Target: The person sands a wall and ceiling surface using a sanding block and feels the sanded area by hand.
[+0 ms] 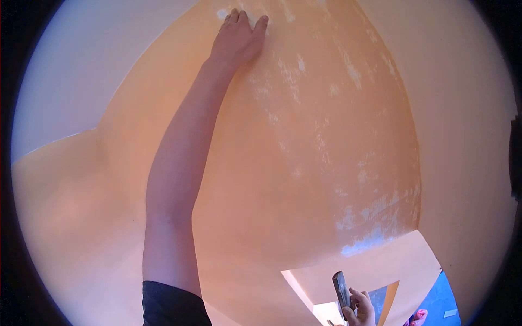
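My left hand (237, 41) is raised high against an orange wall (261, 163), its fingers touching a whitish spot near the top and the thumb spread to the right. Whether something small lies under the fingertips is hidden. Low in the view, my right hand (360, 309) grips a dark, flat-bladed tool (341, 288), held upright and away from the wall. White patches and streaks mark the wall right of my raised arm, thickest near its lower right edge.
A pale ceiling (81, 65) meets the wall at upper left. Below right are a wall edge (380, 261), an opening with an orange frame, a blue surface (437, 299) and a pink item (418, 317). A plain wall (462, 136) stands at right.
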`<act>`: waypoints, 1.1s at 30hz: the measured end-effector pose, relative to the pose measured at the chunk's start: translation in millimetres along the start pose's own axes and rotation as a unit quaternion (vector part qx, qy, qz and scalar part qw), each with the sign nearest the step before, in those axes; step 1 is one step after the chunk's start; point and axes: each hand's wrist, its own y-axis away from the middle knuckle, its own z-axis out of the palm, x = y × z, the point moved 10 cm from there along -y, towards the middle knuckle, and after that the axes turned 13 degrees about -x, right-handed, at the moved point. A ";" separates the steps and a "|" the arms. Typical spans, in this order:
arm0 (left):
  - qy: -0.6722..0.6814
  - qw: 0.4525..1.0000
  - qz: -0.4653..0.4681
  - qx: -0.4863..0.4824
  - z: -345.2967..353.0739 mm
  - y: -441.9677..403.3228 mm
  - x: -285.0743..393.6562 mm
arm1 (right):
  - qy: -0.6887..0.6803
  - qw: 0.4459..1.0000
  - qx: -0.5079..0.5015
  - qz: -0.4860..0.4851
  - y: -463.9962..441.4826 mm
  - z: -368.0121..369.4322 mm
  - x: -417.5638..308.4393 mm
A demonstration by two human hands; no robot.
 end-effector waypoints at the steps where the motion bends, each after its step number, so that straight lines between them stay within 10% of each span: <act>1: -0.044 0.999 0.002 0.000 7.7 -20.7 -15.5 | -0.009 1.000 -0.001 0.007 1.0 -1.0 1.6; 9: -0.173 0.981 -0.064 0.065 -2.2 -74.6 -41.4 | -0.006 1.000 0.007 0.017 2.1 -7.3 1.8; 12: -0.297 0.950 0.075 -0.060 17.0 -50.8 52.0 | -0.009 1.000 0.003 0.023 1.2 -5.6 3.5; 17: -0.049 0.994 0.044 0.086 7.9 -39.7 99.9 | 0.003 1.000 -0.006 0.017 0.7 -0.2 5.6; 21: -0.022 0.995 0.024 0.090 -14.9 -31.5 131.3 | -0.011 1.000 -0.005 0.023 4.1 -0.2 15.8; 23: 0.004 0.998 0.000 -0.061 -8.5 -39.8 135.8 | -0.013 0.999 0.001 0.029 5.3 -4.1 16.3; 33: -0.002 0.999 -0.004 0.051 -12.6 -121.1 112.1 | -0.010 0.997 0.056 0.049 15.5 -30.7 13.7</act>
